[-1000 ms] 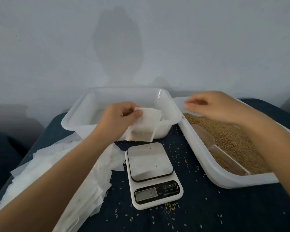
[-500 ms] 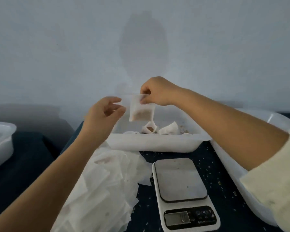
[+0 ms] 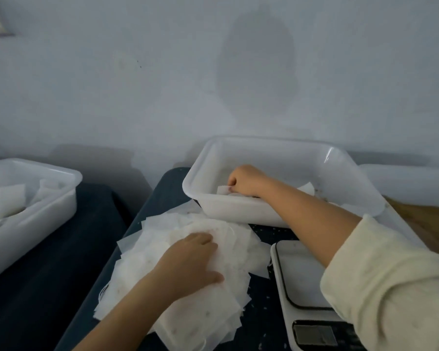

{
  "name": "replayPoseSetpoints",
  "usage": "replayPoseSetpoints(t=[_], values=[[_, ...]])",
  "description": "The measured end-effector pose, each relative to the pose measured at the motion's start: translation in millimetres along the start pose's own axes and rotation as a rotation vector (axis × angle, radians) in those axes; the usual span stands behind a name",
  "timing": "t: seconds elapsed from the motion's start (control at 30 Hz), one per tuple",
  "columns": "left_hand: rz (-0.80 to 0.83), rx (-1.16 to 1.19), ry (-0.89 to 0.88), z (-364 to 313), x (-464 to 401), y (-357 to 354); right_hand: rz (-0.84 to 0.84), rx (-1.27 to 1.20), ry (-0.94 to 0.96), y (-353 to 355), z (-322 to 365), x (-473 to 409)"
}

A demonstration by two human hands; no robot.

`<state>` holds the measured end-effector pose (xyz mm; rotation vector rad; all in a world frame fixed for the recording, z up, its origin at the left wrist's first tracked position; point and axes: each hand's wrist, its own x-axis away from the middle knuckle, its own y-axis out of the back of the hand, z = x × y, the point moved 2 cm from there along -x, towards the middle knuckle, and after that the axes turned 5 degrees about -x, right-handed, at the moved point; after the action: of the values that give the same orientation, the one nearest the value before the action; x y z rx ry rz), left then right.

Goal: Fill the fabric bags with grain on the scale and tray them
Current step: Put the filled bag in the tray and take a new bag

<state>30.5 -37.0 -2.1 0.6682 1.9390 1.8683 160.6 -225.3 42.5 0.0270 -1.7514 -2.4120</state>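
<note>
Head view, speaker one: The right hand (image 3: 246,180) was down inside the white tray (image 3: 284,214) at twelve o'clock, fingers curled and pinched together on the top edge of a filled bag (image 3: 223,190).

Speaker two: And that bag sat low against the tray's near wall, at the left end, with other white bags (image 3: 308,187) lying further right inside.

Speaker one: The left hand (image 3: 190,262) lay flat on the heap of empty bags (image 3: 188,274) at seven o'clock, fingers straight and close together, thumb spread out to the right, pressing the top sheets.

Speaker two: I couldn't tell whether it had caught a single bag under those fingers.

Speaker one: The scale (image 3: 307,295) stood at five o'clock, just beside the heap, its platform bare, its display partly hidden by the cream sleeve (image 3: 390,287).

Speaker two: Grain (image 3: 426,219) showed at three o'clock, a brown strip behind the sleeve.

Speaker one: A second tray (image 3: 36,198) sat well apart at nine o'clock, with bags inside. Loose kernels speckled the dark cloth (image 3: 261,300) between heap and scale.
</note>
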Motion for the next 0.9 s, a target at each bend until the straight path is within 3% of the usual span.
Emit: replayPoseSetpoints(t=[0.07, 0.23, 0.37, 0.6, 0.73, 0.9], values=[[-0.086, -0.061, -0.066, -6.9, 0.4, 1.8, 0.027, -0.078, -0.016, 6.4, 0.9, 11.6], [-0.293, -0.030, -0.091, -14.2, 2.0, 7.4, -0.151, -0.310, 0.094, 23.1, 12.6, 63.1], [-0.438, 0.133, -0.065, -17.5, 2.9, 25.3, -0.050, -0.463, 0.127, 21.8, 18.5, 115.6], [-0.473, 0.603, 0.118, -26.4, 3.2, 56.2, -0.007, -0.530, 0.139, -0.4, 15.7, 165.9], [-0.403, 0.816, 0.212, -26.8, 1.8, 62.9, -0.113, -0.546, 0.110, -8.3, 17.2, 168.9], [-0.434, 0.970, 0.320, -14.7, 6.2, 56.5, -0.090, -0.962, -0.022, -15.3, 6.9, 175.0]])
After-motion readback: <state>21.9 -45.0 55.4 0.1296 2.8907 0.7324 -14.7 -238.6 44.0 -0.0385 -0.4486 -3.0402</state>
